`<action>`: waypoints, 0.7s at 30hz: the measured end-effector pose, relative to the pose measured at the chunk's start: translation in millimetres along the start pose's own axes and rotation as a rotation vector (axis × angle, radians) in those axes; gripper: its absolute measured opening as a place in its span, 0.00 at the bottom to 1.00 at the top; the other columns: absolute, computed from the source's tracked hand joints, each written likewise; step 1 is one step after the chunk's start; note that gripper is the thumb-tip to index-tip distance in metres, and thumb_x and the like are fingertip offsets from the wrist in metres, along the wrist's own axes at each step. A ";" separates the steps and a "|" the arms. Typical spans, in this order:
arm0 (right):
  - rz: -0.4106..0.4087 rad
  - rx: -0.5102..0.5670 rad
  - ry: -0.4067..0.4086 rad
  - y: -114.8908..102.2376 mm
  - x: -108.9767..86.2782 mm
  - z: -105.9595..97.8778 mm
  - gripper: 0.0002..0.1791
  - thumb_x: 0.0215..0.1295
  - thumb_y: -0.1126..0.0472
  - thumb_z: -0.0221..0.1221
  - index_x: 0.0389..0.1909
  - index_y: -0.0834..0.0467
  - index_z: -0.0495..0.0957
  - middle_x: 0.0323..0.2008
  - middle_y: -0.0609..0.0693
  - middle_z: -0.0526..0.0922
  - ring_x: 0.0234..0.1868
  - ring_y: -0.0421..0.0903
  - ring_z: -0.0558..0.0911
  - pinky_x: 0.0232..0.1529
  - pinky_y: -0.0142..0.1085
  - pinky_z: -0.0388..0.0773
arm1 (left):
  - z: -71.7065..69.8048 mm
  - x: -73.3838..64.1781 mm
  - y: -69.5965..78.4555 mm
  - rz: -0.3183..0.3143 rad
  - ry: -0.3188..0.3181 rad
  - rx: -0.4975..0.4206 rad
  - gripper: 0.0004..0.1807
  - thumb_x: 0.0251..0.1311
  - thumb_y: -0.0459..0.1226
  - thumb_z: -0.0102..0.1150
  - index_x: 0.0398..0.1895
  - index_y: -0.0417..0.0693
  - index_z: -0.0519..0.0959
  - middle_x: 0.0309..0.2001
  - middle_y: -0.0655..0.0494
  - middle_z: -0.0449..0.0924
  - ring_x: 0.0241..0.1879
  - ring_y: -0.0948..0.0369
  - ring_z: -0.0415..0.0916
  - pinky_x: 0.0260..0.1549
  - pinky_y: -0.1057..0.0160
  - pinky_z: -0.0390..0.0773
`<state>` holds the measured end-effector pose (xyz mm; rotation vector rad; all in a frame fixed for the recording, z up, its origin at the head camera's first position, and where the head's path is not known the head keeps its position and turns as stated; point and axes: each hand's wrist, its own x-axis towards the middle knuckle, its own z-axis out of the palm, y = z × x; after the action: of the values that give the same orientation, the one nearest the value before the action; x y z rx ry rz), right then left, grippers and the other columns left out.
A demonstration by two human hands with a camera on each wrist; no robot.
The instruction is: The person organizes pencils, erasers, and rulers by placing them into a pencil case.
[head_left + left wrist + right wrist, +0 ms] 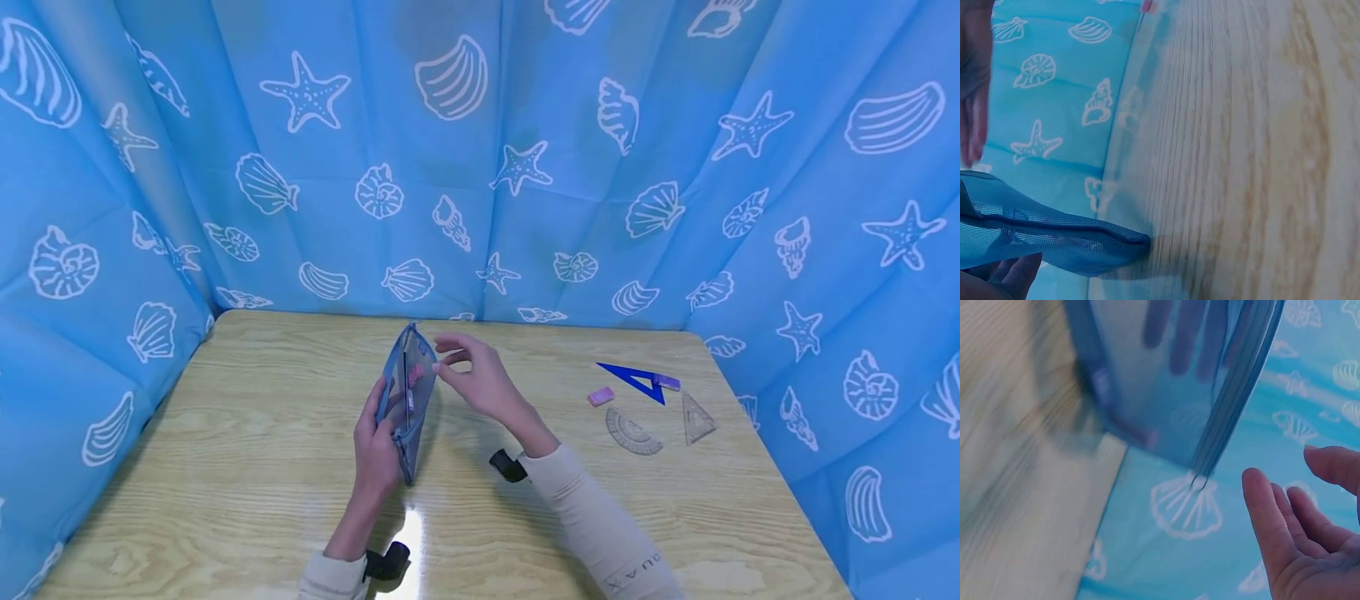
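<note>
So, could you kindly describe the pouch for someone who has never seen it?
Start at the wooden table and find the person's left-hand grip. It holds a see-through mesh pouch with blue edges. Unlike the blue triangle lying flat to the right, the pouch is held, with something pink showing inside.

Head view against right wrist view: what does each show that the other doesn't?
Only the head view: the blue triangle, purple block, pink eraser, clear protractor and clear triangle, all on the table's right side.

Only the right wrist view: fingers of the left hand seen through the side of the pouch, and the palm side of the right hand.

Both: the left hand at the pouch, the right hand beside it, the table and the blue shell-print curtain.
</note>
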<state>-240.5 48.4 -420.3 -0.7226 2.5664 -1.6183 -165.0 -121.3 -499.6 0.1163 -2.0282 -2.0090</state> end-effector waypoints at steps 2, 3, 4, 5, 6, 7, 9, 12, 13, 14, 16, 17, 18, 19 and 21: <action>0.009 -0.002 0.020 7.1 -6.0 -8.1 0.22 0.71 0.65 0.60 0.64 0.60 0.76 0.58 0.59 0.81 0.52 0.54 0.84 0.49 0.46 0.84 | 0.3 -0.6 1.5 -0.001 -0.002 -0.002 0.36 0.66 0.27 0.38 0.80 0.45 0.57 0.78 0.37 0.57 0.73 0.40 0.60 0.69 0.37 0.62; 0.012 -0.005 0.029 11.7 -9.1 -11.9 0.21 0.71 0.65 0.60 0.63 0.60 0.76 0.57 0.59 0.81 0.52 0.54 0.84 0.49 0.46 0.84 | 0.3 -0.9 1.9 0.000 -0.002 0.002 0.36 0.66 0.27 0.38 0.80 0.45 0.57 0.78 0.38 0.56 0.74 0.40 0.58 0.69 0.37 0.61; 0.017 -0.009 0.031 16.1 -12.7 -15.7 0.21 0.70 0.66 0.61 0.63 0.60 0.76 0.57 0.58 0.81 0.51 0.53 0.84 0.49 0.46 0.84 | 0.2 -1.2 2.1 -0.001 0.000 0.004 0.36 0.66 0.27 0.38 0.80 0.45 0.58 0.78 0.38 0.56 0.75 0.40 0.57 0.70 0.37 0.61; 0.029 -0.011 0.032 20.7 -16.1 -19.5 0.20 0.70 0.66 0.61 0.62 0.60 0.77 0.56 0.58 0.82 0.51 0.53 0.84 0.50 0.45 0.84 | 0.0 -1.4 2.1 -0.003 0.001 0.009 0.35 0.66 0.27 0.39 0.80 0.45 0.58 0.78 0.38 0.56 0.75 0.40 0.57 0.70 0.37 0.61; 0.040 -0.018 0.032 25.8 -19.6 -23.4 0.20 0.70 0.66 0.61 0.62 0.60 0.77 0.56 0.58 0.81 0.51 0.52 0.84 0.50 0.45 0.84 | 0.1 -1.3 1.9 -0.001 0.003 0.012 0.35 0.66 0.27 0.39 0.79 0.45 0.58 0.78 0.37 0.56 0.75 0.40 0.57 0.70 0.37 0.61; 0.049 -0.022 0.031 31.0 -23.4 -27.0 0.20 0.70 0.65 0.61 0.62 0.60 0.77 0.56 0.58 0.81 0.51 0.52 0.84 0.51 0.45 0.84 | 0.0 -1.3 1.2 0.003 0.005 0.015 0.35 0.66 0.27 0.38 0.79 0.44 0.58 0.78 0.37 0.56 0.75 0.39 0.56 0.70 0.37 0.60; 0.054 -0.029 0.027 41.0 -30.2 -34.2 0.20 0.69 0.66 0.62 0.61 0.61 0.77 0.56 0.59 0.81 0.50 0.53 0.84 0.52 0.45 0.83 | -0.5 -0.8 -0.5 0.006 0.007 0.012 0.35 0.66 0.27 0.38 0.79 0.44 0.59 0.77 0.37 0.58 0.75 0.39 0.57 0.71 0.38 0.60; 0.061 -0.048 0.034 54.9 -39.8 -44.9 0.20 0.69 0.67 0.62 0.61 0.61 0.77 0.56 0.61 0.81 0.50 0.54 0.84 0.53 0.47 0.83 | -0.4 0.4 -1.8 0.007 0.000 -0.005 0.35 0.67 0.26 0.37 0.79 0.44 0.58 0.76 0.37 0.59 0.74 0.38 0.59 0.70 0.38 0.62; 0.065 -0.052 0.038 58.8 -43.2 -48.4 0.20 0.68 0.68 0.62 0.60 0.62 0.77 0.55 0.61 0.81 0.50 0.54 0.84 0.53 0.47 0.83 | -0.4 0.6 -2.1 0.005 -0.005 -0.009 0.35 0.67 0.26 0.37 0.79 0.44 0.58 0.77 0.37 0.59 0.74 0.38 0.60 0.70 0.37 0.63; 0.068 -0.056 0.043 63.0 -46.7 -51.6 0.20 0.68 0.68 0.62 0.60 0.62 0.77 0.55 0.63 0.81 0.50 0.55 0.84 0.53 0.48 0.83 | -0.5 0.6 -2.3 -0.001 -0.008 -0.010 0.35 0.68 0.27 0.37 0.79 0.45 0.58 0.77 0.37 0.58 0.74 0.38 0.59 0.70 0.38 0.63; 0.081 -0.067 0.047 71.6 -53.6 -57.7 0.20 0.68 0.69 0.62 0.60 0.63 0.77 0.55 0.65 0.81 0.49 0.55 0.84 0.53 0.48 0.83 | -0.5 0.3 -2.6 -0.007 -0.008 -0.008 0.34 0.68 0.27 0.38 0.79 0.45 0.58 0.77 0.37 0.58 0.74 0.38 0.59 0.69 0.37 0.63; 0.088 -0.070 0.048 75.5 -57.0 -60.8 0.20 0.68 0.69 0.62 0.60 0.63 0.77 0.55 0.66 0.81 0.49 0.55 0.84 0.53 0.48 0.83 | -0.7 0.0 -3.0 -0.011 -0.010 -0.008 0.34 0.68 0.27 0.38 0.80 0.45 0.58 0.76 0.37 0.59 0.74 0.38 0.60 0.69 0.37 0.63; 0.094 -0.075 0.047 79.4 -60.5 -64.0 0.20 0.68 0.69 0.61 0.60 0.64 0.77 0.55 0.66 0.81 0.49 0.55 0.84 0.53 0.48 0.83 | -0.5 -0.4 -2.7 -0.010 -0.011 -0.007 0.34 0.68 0.27 0.38 0.79 0.45 0.58 0.76 0.37 0.60 0.73 0.38 0.60 0.69 0.37 0.63; 0.102 -0.079 0.049 82.7 -63.8 -67.0 0.20 0.68 0.68 0.61 0.61 0.63 0.77 0.55 0.66 0.81 0.49 0.55 0.83 0.53 0.47 0.83 | -0.2 -0.7 -2.9 -0.005 -0.010 -0.011 0.34 0.68 0.27 0.38 0.79 0.44 0.58 0.75 0.36 0.61 0.73 0.38 0.61 0.69 0.37 0.62; 0.112 -0.098 0.059 89.8 -70.0 -73.1 0.20 0.69 0.67 0.61 0.61 0.63 0.76 0.55 0.66 0.81 0.50 0.54 0.83 0.53 0.47 0.83 | 0.9 -1.1 -3.1 0.009 -0.011 -0.020 0.34 0.68 0.26 0.38 0.79 0.43 0.58 0.74 0.35 0.63 0.71 0.37 0.64 0.69 0.36 0.63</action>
<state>-230.1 169.7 -479.3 -0.5325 2.6899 -1.5127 -164.6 -120.2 -502.8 0.0920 -2.0105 -2.0287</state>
